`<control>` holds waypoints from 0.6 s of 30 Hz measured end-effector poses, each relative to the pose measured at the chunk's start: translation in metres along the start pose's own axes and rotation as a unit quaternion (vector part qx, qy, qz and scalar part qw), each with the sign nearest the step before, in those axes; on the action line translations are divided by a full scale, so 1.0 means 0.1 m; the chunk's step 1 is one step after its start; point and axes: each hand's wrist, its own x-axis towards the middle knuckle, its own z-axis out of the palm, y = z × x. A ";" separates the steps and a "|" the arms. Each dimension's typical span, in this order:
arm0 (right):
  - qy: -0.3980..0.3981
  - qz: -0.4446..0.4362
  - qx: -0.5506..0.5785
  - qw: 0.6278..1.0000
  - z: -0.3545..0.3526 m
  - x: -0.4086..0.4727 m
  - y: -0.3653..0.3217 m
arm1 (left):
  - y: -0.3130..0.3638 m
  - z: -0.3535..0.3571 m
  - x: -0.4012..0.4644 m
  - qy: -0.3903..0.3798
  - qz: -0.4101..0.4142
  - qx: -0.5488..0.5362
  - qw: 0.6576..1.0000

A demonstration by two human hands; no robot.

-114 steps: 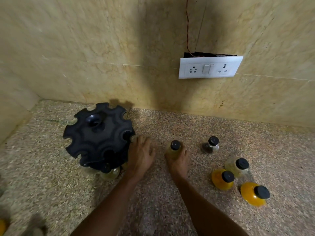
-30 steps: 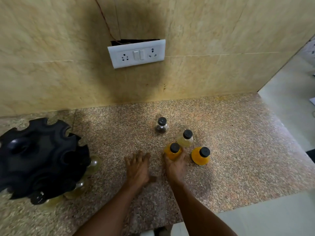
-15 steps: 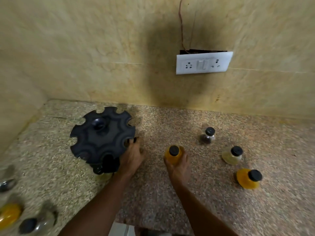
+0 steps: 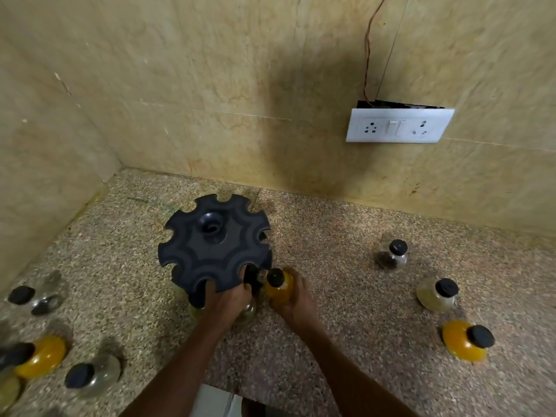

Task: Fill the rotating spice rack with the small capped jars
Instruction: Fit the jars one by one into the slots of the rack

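The black rotating spice rack (image 4: 215, 246) stands on the speckled counter (image 4: 331, 260) near the back left corner, its top ringed with open notches. My left hand (image 4: 227, 299) grips the rack's near rim, and a jar or two sit in the rack under it. My right hand (image 4: 293, 299) holds a yellow-filled jar with a black cap (image 4: 278, 285) right beside the rack's near-right notch.
Three capped jars stand to the right: a dark one (image 4: 392, 254), a pale one (image 4: 437, 294) and a yellow one (image 4: 466, 340). Several more jars (image 4: 42, 356) sit at the near left. A white switch plate (image 4: 398, 125) hangs on the back wall.
My right hand has carried the yellow jar left until it is against the rack's near-right notch. My left hand has shifted onto the rack's near rim. The head has moved closer.
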 end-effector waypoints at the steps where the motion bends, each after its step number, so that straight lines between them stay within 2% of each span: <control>1: -0.013 -0.004 -0.002 1.000 0.02 0.01 -0.02 | -0.01 0.00 -0.01 0.010 0.009 -0.001 1.000; 5: -0.054 -0.011 -0.012 0.998 0.11 0.07 -0.09 | -0.06 0.03 -0.04 0.056 0.031 -0.011 0.998; 9: -0.064 -0.016 -0.022 0.998 0.15 0.12 -0.08 | 0.00 0.00 -0.02 0.037 0.035 -0.061 0.997; 13: -0.073 -0.028 -0.026 0.997 0.18 0.16 -0.09 | 0.14 0.06 0.02 -0.010 -0.003 -0.058 0.998; 18: -0.080 -0.026 -0.019 0.996 0.22 0.21 -0.09 | 0.22 0.04 -0.02 0.018 -0.016 -0.032 0.999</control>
